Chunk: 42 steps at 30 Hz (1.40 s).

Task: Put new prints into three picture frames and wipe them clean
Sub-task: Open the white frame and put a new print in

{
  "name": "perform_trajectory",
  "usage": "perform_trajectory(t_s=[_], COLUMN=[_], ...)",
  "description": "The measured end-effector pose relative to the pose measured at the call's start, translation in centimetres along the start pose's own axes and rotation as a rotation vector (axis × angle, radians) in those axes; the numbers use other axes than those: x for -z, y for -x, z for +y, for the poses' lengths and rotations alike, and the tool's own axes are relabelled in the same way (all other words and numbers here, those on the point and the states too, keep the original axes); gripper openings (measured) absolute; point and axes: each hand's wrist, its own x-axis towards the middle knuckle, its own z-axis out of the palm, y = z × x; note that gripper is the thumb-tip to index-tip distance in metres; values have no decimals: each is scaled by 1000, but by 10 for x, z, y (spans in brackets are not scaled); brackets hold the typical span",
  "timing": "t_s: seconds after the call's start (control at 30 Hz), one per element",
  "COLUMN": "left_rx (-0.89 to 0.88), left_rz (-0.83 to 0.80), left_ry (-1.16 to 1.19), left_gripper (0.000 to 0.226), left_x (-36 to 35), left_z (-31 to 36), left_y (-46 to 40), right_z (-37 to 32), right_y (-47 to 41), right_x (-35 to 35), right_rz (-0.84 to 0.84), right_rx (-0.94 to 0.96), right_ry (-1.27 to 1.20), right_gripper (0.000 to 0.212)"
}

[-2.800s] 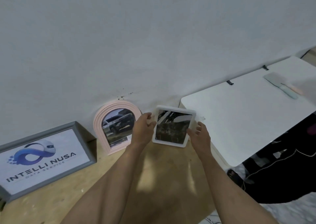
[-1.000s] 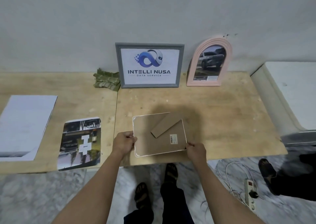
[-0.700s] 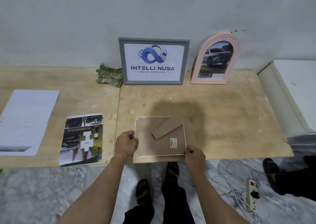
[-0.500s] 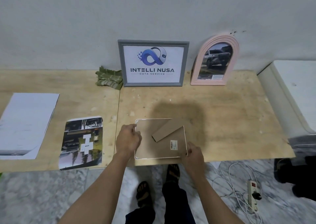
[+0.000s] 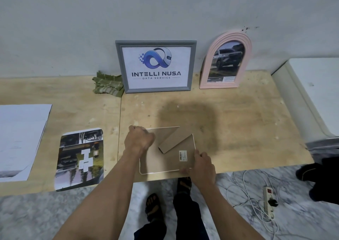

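Note:
A white frame (image 5: 161,163) lies face down near the wooden table's front edge, its brown backboard and cardboard stand up. My left hand (image 5: 139,140) rests curled on its far left corner. My right hand (image 5: 201,163) presses its near right corner by a barcode sticker. A loose photo print (image 5: 80,159) lies flat to the left. A grey frame (image 5: 156,66) with a logo print and a pink arched frame (image 5: 225,61) with a car photo lean on the wall. A green cloth (image 5: 108,84) sits left of the grey frame.
A stack of white paper (image 5: 20,139) lies at the table's left end. A white table (image 5: 315,89) adjoins on the right. A power strip (image 5: 268,199) and white cable lie on the marble floor. My sandalled feet (image 5: 153,205) stand below the table edge.
The white frame came away from the wall and now lies face down on the table. My left hand moved from its left edge onto its far left corner; my right hand crept onto the backboard.

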Motion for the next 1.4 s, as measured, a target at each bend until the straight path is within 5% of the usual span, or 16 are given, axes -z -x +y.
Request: perform_trajectory(t_s=[0.3,0.47,0.6,0.8,0.93,1.2,1.4], left_rx=[4,32,58,-3,13,1,61], left_rz=[-49,-221,-313,-406,-356,-269,-44], left_ry=[-57,80,223,419,619,658,698], left_gripper=[19,60,69,40,59,84,45], left_x=[22,30,31,24,13,-1,-23], left_z=[5,-12,-22,-48,-64,-74,-79], left_y=[8,2,3,12,17,24,26], right_z=[-1,-1,-2,-2,-1,0,0], right_y=[-1,0,0,0,-1,2,7], right_x=[-1,0,0,2,4,1,-1], right_rz=[12,7,2,-24,-42,-39,-18], right_rx=[-3,-1,-2,0,15,38,47], right_ry=[-1,10,-3,-14,-3,0,-72], right_gripper=[81,79,78,80,75,84,88])
